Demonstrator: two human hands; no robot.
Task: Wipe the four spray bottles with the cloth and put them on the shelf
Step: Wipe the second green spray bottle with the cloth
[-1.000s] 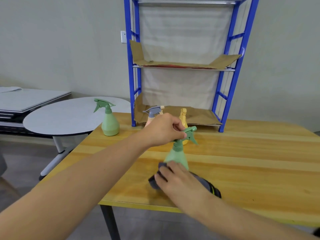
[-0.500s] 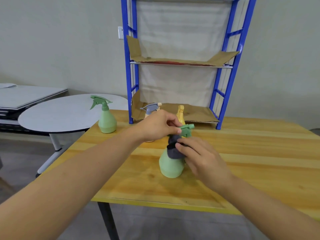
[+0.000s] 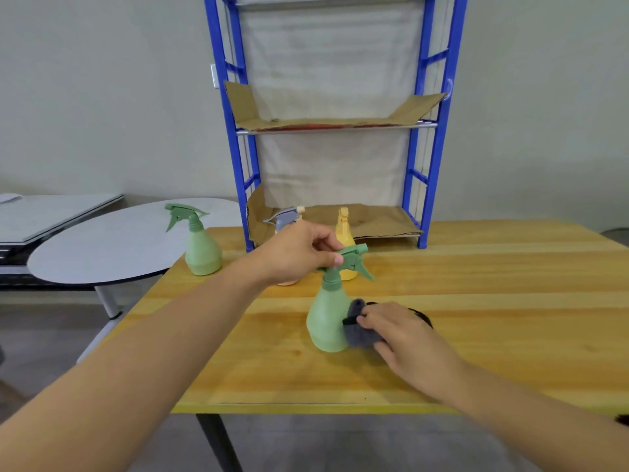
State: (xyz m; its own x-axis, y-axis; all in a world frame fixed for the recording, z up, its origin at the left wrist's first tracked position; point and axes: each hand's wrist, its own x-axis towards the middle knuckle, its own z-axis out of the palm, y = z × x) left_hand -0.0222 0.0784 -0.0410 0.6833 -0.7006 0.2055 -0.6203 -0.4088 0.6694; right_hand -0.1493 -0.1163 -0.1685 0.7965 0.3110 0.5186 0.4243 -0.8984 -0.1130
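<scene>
Centre frame: green spray bottle stood upright on the wooden table. Left hand pinched its trigger head w/ thumb and fingers; right hand pressed a grey cloth against the bottle's lower right side — fingers closed on the cloth. Second green bottle stood left of centre; yellow bottle and a grey-capped one (partly hidden) stood by the blue shelf.

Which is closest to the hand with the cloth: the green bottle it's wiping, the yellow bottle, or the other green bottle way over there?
1. Green bottle being wiped, pressed by the cloth in the right hand.
2. Yellow bottle, behind, by the shelf.
3. Other green bottle, far left.
</scene>
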